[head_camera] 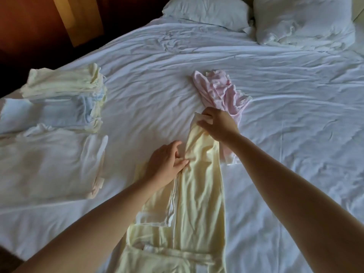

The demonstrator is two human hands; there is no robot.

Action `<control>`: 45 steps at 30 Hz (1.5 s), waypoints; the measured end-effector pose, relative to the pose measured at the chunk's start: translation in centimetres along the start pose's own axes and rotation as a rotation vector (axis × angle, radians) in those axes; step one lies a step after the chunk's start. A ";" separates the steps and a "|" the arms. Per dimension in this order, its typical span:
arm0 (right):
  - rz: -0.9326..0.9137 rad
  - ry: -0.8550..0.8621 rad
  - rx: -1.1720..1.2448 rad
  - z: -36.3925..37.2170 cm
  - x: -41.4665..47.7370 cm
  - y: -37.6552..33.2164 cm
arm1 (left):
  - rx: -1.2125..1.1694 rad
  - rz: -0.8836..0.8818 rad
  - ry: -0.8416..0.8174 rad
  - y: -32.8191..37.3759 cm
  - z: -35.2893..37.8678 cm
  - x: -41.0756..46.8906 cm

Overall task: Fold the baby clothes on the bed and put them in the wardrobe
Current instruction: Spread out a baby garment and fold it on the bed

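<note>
On yellow garment [199, 194], left hand [167, 164] flat.

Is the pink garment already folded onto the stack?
No, the pink garment lies crumpled on the sheet, apart from the folded stack.

There are no words, numbers, labels or signs to read here. The long pale yellow baby garment [199, 194], the crumpled pink baby clothes [218, 89], the folded pile of yellow and blue clothes [65, 95] and the white bed sheet [285, 115] all show plain cloth.
</note>
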State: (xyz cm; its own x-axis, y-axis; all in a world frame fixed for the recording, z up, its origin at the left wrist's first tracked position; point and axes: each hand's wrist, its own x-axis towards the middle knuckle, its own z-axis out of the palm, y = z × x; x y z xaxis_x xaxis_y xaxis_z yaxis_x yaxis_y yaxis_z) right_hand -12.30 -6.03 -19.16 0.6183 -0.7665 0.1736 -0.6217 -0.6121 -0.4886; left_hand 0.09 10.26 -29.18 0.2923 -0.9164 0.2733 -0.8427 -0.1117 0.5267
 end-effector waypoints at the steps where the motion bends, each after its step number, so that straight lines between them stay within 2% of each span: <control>1: -0.023 0.006 0.006 -0.9 -0.8 -0.5 | 0.004 -0.018 -0.027 0.6 -0.4 0.3; 7: -0.194 0.093 -0.004 -5.2 -7.3 -2.8 | -0.184 -0.146 -0.097 5.0 -3.8 0.1; 11: -0.294 0.056 -0.110 -6.4 -13.0 -3.5 | -0.019 -0.046 -0.106 6.3 -6.0 -2.8; 15: -0.402 -0.066 -0.200 -4.2 -19.0 -2.9 | 0.147 0.164 -0.228 5.9 -5.7 -6.1; 19: -0.303 -0.409 -0.263 -0.9 -23.0 -2.0 | 0.262 0.204 -0.323 6.0 -5.3 -7.8; 21: -0.246 -0.350 -0.221 -0.7 -23.2 -2.0 | 0.264 0.186 -0.262 6.2 -5.2 -7.9; 24: -0.136 -0.070 -0.111 -0.8 -21.6 -2.3 | 0.242 0.222 -0.132 6.7 -4.9 -7.4; 26: -0.028 0.016 -0.049 -0.2 -20.2 -2.4 | 0.305 0.303 -0.147 6.4 -4.0 -7.0; 28: 0.073 -0.074 -0.049 1.4 -19.3 -1.9 | 0.401 0.293 -0.267 5.5 -2.8 -6.8; 31: 0.040 -0.247 -0.165 4.6 -19.4 0.3 | 0.405 0.224 -0.291 3.8 -1.0 -7.2; 35: 0.008 -0.131 -0.238 6.8 -19.7 2.1 | 0.402 0.228 -0.235 2.8 0.5 -7.6; 38: -0.001 -0.072 -0.261 7.6 -19.8 2.3 | 0.410 0.208 -0.273 3.0 0.8 -7.5; 42: 0.052 -0.179 -0.264 6.6 -19.7 1.6 | 0.374 0.125 -0.456 3.9 -0.9 -7.1; 45: 0.089 -0.255 -0.221 5.4 -21.3 0.6 | 0.229 0.116 -0.464 4.4 -2.8 -9.1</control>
State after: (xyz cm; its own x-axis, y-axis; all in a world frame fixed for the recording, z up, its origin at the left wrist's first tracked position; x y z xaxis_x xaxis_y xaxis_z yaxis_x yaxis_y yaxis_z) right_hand -23.27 10.98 -27.78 0.6402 -0.7624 -0.0945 -0.7502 -0.5939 -0.2906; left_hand -5.05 19.18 -27.12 0.0041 -0.9957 -0.0929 -0.9501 -0.0329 0.3103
